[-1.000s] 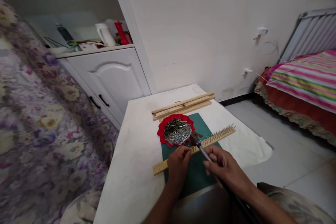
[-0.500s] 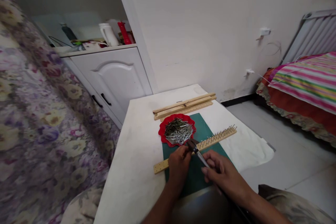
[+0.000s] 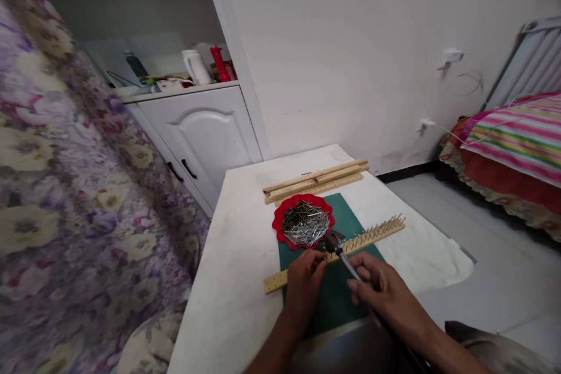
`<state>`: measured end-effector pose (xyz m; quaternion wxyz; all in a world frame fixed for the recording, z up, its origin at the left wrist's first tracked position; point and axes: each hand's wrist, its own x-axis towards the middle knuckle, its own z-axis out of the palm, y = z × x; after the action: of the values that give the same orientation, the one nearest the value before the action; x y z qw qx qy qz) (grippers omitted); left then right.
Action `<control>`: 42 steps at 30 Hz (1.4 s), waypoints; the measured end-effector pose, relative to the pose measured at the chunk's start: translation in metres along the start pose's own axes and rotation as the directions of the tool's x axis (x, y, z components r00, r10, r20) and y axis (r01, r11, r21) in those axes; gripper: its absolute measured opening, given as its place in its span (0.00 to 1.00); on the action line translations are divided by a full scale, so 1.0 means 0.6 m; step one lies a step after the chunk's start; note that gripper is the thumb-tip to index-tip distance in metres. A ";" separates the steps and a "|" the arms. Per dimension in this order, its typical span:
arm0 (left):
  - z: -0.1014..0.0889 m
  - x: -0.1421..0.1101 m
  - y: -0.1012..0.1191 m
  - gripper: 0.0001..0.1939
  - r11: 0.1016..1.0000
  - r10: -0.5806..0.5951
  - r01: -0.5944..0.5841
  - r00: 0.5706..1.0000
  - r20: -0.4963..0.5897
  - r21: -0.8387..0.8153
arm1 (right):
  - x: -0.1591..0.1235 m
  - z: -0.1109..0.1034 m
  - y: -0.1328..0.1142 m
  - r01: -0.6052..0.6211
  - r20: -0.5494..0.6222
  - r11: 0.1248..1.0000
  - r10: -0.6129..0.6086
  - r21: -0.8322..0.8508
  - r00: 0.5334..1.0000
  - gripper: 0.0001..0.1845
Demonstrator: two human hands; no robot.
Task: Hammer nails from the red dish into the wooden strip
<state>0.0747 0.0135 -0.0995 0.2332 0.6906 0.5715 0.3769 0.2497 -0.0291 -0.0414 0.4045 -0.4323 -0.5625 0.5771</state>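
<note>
My right hand (image 3: 388, 292) is wrapped round the handle of a claw hammer (image 3: 347, 263), whose dark head hovers just over a narrow wooden strip (image 3: 275, 282). Close to the hammer head, the thumb and fingertips of my left hand (image 3: 303, 281) pinch a nail (image 3: 325, 255) against the strip; the fingers partly hide it. Rows of nails (image 3: 383, 227) stand up from the strip's right part, while its left end has small holes or marks. Beneath lies a green mat (image 3: 335, 301). A scalloped red dish (image 3: 279, 222) heaped with loose nails (image 3: 305, 223) sits just beyond my left hand.
More wooden strips (image 3: 315, 180) lie at the back of the white table (image 3: 219, 257). A white cabinet (image 3: 210, 134) and a floral curtain (image 3: 87, 198) are on the left. The wall (image 3: 342, 58) rises behind the table, and a bed (image 3: 521, 146) stands at the right.
The hammer head dipped to the strip beside my left fingertips and has risen slightly again. My left hand keeps its pinch at the strip. The whole view has shifted a little.
</note>
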 end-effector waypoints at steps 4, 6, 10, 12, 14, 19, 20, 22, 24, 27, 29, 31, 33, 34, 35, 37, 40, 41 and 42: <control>-0.045 0.003 -0.001 0.08 0.999 0.023 -0.021 0.999 -0.036 0.043 | 0.002 0.001 -0.009 -0.010 0.004 1.000 0.010 0.025 1.000 0.05; -0.075 0.019 -0.006 0.09 0.994 0.038 -0.030 0.996 -0.078 0.109 | 0.002 0.002 -0.012 -0.024 -0.003 0.999 0.024 0.032 1.000 0.05; -0.119 0.072 -0.022 0.09 0.934 0.060 -0.031 0.996 -0.070 0.357 | 0.005 0.004 -0.009 0.004 -0.010 1.000 -0.004 0.000 1.000 0.03; -0.125 0.099 -0.028 0.08 0.889 0.052 -0.050 0.999 0.007 0.455 | 0.007 0.005 -0.006 0.028 -0.014 1.000 -0.028 -0.013 1.000 0.02; -0.124 0.119 -0.031 0.08 0.846 0.017 -0.060 0.996 0.086 0.530 | 0.008 0.005 -0.004 0.027 -0.010 1.000 -0.027 -0.002 1.000 0.03; -0.114 0.145 -0.033 0.08 0.753 -0.089 -0.044 0.982 0.168 0.656 | 0.008 0.005 -0.007 0.020 0.007 0.998 -0.020 0.052 1.000 0.02; -0.113 0.148 -0.033 0.08 0.747 -0.094 -0.045 0.981 0.172 0.663 | 0.008 0.004 -0.008 0.027 0.009 0.998 -0.028 0.060 1.000 0.02; -0.111 0.153 -0.033 0.07 0.740 -0.100 -0.050 0.978 0.182 0.671 | 0.008 0.003 -0.011 0.038 0.006 0.997 -0.039 0.074 0.999 0.02; -0.109 0.157 -0.032 0.07 0.733 -0.102 -0.056 0.976 0.192 0.678 | 0.007 0.003 -0.013 0.029 0.006 0.996 -0.030 0.081 1.000 0.02; -0.110 0.159 -0.029 0.08 0.730 -0.103 -0.062 0.974 0.200 0.681 | 0.005 0.003 -0.016 0.024 0.007 0.996 -0.024 0.084 1.000 0.02; -0.113 0.157 -0.025 0.08 0.729 -0.100 -0.066 0.974 0.202 0.681 | 0.004 0.003 -0.016 0.034 0.003 0.995 -0.034 0.089 0.999 0.02; -0.119 0.149 -0.020 0.08 0.729 -0.093 -0.070 0.976 0.199 0.681 | 0.003 0.002 -0.014 0.033 -0.001 0.996 -0.033 0.088 0.999 0.01; -0.127 0.138 -0.013 0.09 0.727 -0.076 -0.074 0.979 0.187 0.683 | 0.004 0.001 -0.009 0.021 -0.004 0.997 -0.021 0.073 1.000 0.01; -0.131 0.131 -0.009 0.09 0.725 -0.064 -0.076 0.982 0.177 0.684 | 0.005 0.000 -0.006 0.024 -0.007 0.998 -0.024 0.063 1.000 0.01; -0.135 0.123 -0.004 0.09 0.725 -0.051 -0.078 0.985 0.167 0.684 | 0.006 0.000 -0.004 0.033 -0.011 0.998 -0.032 0.057 0.999 0.01; -0.140 0.104 0.007 0.08 0.735 -0.029 -0.082 0.988 0.152 0.673 | 0.010 0.001 0.001 0.056 -0.027 0.997 -0.055 0.049 0.998 0.01; -0.137 0.073 0.026 0.08 0.804 0.022 -0.120 0.985 0.171 0.582 | 0.018 0.004 0.008 0.058 -0.075 0.997 -0.055 0.049 0.996 0.04; -0.132 0.062 0.032 0.08 0.842 0.049 -0.141 0.981 0.186 0.521 | 0.021 0.006 0.011 0.050 -0.090 0.997 -0.044 0.056 0.995 0.05; -0.126 0.051 0.039 0.08 0.881 0.074 -0.158 0.977 0.201 0.447 | 0.024 0.008 0.012 0.040 -0.099 0.997 -0.033 0.068 0.994 0.06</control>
<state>0.0312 0.0291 -0.0283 0.0900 0.7901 0.5787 0.1810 0.2411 -0.0173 -0.0495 0.4571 -0.4354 -0.5293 0.5669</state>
